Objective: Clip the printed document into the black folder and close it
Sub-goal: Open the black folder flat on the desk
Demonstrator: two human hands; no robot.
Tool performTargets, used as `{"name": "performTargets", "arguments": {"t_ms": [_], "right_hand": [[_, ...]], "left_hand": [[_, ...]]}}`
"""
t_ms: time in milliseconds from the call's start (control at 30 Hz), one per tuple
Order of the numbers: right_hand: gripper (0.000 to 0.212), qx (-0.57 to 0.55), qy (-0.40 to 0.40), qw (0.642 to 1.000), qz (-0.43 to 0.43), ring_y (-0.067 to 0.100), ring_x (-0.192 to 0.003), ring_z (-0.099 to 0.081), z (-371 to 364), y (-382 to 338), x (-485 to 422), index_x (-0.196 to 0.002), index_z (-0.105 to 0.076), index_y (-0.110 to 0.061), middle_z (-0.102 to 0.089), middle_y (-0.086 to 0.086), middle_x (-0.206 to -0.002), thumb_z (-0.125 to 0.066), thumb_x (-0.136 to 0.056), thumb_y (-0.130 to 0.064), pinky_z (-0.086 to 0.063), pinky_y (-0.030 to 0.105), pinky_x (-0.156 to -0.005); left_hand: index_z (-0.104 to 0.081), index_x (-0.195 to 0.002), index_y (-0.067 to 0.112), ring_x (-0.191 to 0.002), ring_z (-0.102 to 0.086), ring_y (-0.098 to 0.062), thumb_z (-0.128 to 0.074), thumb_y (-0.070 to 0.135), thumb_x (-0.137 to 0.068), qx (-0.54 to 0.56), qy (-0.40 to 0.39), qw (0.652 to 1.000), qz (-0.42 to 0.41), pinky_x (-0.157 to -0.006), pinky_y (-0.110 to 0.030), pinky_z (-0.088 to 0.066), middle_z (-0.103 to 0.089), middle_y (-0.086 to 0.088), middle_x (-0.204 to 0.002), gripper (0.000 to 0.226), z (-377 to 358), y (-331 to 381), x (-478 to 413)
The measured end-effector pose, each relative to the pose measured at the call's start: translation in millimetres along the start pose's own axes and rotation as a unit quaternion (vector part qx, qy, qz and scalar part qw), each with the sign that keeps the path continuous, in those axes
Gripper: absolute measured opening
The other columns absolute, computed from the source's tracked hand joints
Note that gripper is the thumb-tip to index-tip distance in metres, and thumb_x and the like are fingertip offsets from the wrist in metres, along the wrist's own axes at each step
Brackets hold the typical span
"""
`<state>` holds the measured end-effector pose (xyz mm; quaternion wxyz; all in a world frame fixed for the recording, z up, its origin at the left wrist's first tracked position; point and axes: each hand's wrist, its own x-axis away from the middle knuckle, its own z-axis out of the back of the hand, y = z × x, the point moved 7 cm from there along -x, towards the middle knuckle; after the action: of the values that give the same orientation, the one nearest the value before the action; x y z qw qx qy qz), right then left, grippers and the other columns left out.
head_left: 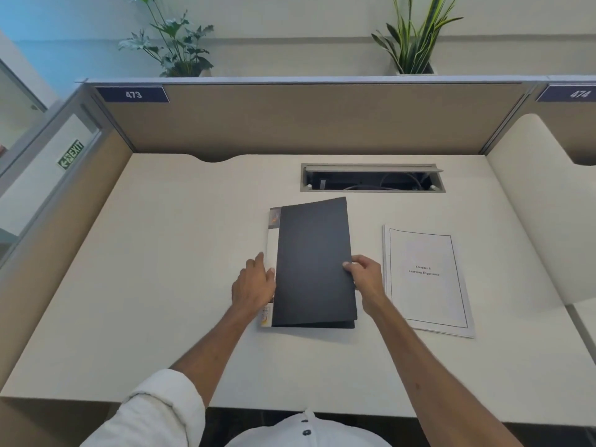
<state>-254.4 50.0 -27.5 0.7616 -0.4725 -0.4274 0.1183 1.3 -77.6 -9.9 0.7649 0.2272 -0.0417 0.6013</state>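
Note:
A black folder (314, 262) lies in the middle of the desk, its front cover raised a little along the right edge. A white spine strip with a coloured label shows along its left side. My left hand (254, 283) rests flat on that left edge, pressing it down. My right hand (364, 279) pinches the cover's right edge between thumb and fingers. The printed document (427, 279), a stapled white stack with a framed title page, lies flat on the desk just right of my right hand, untouched.
An open cable hatch (372, 178) is set into the desk behind the folder. Beige partition panels (290, 121) wall in the desk at the back and left. Two potted plants (175, 43) stand on the ledge above.

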Motion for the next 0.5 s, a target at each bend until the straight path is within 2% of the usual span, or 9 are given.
{"name": "performTargets", "arguments": {"t_ms": [67, 133, 167, 267, 333, 400, 500], "right_hand": [[0.023, -0.036, -0.019, 0.999, 0.022, 0.029, -0.097, -0.071, -8, -13, 8, -0.105, -0.078, -0.004, -0.079, 0.019, -0.110, -0.064, -0.107, -0.023, -0.056, 0.037, -0.081], [0.031, -0.071, -0.032, 0.996, 0.038, 0.022, -0.089, -0.072, -19, -27, 20, -0.101, -0.081, -0.013, -0.082, 0.009, -0.101, -0.062, -0.109, -0.036, -0.057, 0.031, -0.071], [0.036, -0.087, -0.044, 0.994, 0.045, 0.019, -0.087, -0.073, -25, -33, 26, -0.102, -0.083, -0.015, -0.083, 0.006, -0.099, -0.059, -0.109, -0.040, -0.057, 0.030, -0.068], [0.046, -0.138, -0.110, 0.982, 0.074, 0.018, -0.081, -0.071, -48, -50, 40, -0.111, -0.086, -0.011, -0.080, 0.019, -0.104, -0.055, -0.109, -0.044, -0.056, 0.033, -0.067], [0.048, -0.154, -0.162, 0.970, 0.093, 0.018, -0.077, -0.069, -64, -60, 49, -0.115, -0.083, -0.006, -0.075, 0.019, -0.097, -0.053, -0.108, -0.043, -0.054, 0.033, -0.064], [0.045, -0.147, -0.202, 0.962, 0.115, 0.017, -0.075, -0.070, -80, -66, 56, -0.110, -0.083, -0.009, -0.076, 0.011, -0.095, -0.052, -0.108, -0.042, -0.054, 0.031, -0.063], [0.041, -0.141, -0.233, 0.953, 0.136, 0.013, -0.077, -0.073, -102, -68, 64, -0.115, -0.085, -0.018, -0.079, 0.008, -0.097, -0.050, -0.108, -0.039, -0.058, 0.026, -0.064]], "left_hand": [[-0.029, -0.173, 0.022, -0.145, -0.061, -0.038, -0.043, 0.045, -0.116, 0.062, 0.019, 0.998, -0.017, -0.116, -0.053, -0.054, -0.049, -0.010, -0.168, 0.063, 14, 13, -2], [-0.024, -0.174, 0.031, -0.144, -0.063, -0.034, -0.045, 0.054, -0.114, 0.110, 0.041, 0.992, -0.051, -0.117, -0.055, -0.054, -0.050, -0.002, -0.168, 0.068, 31, 31, -1], [-0.020, -0.174, 0.036, -0.142, -0.066, -0.031, -0.046, 0.058, -0.112, 0.128, 0.057, 0.988, -0.069, -0.116, -0.055, -0.055, -0.052, 0.002, -0.167, 0.072, 41, 40, 1], [-0.010, -0.172, 0.046, -0.131, -0.074, -0.026, -0.049, 0.074, -0.103, 0.181, 0.103, 0.973, -0.098, -0.111, -0.058, -0.060, -0.056, 0.007, -0.165, 0.084, 68, 62, 8], [-0.008, -0.171, 0.049, -0.129, -0.076, -0.026, -0.053, 0.080, -0.096, 0.192, 0.121, 0.968, -0.107, -0.109, -0.060, -0.061, -0.056, 0.007, -0.165, 0.092, 82, 70, 12], [-0.010, -0.170, 0.048, -0.128, -0.076, -0.028, -0.061, 0.078, -0.093, 0.173, 0.134, 0.969, -0.114, -0.109, -0.059, -0.062, -0.059, 0.007, -0.163, 0.097, 94, 72, 15], [-0.024, -0.171, 0.043, -0.123, -0.079, -0.031, -0.071, 0.058, -0.099, 0.144, 0.149, 0.971, -0.117, -0.108, -0.054, -0.065, -0.068, 0.003, -0.155, 0.088, 106, 64, 15]]}}
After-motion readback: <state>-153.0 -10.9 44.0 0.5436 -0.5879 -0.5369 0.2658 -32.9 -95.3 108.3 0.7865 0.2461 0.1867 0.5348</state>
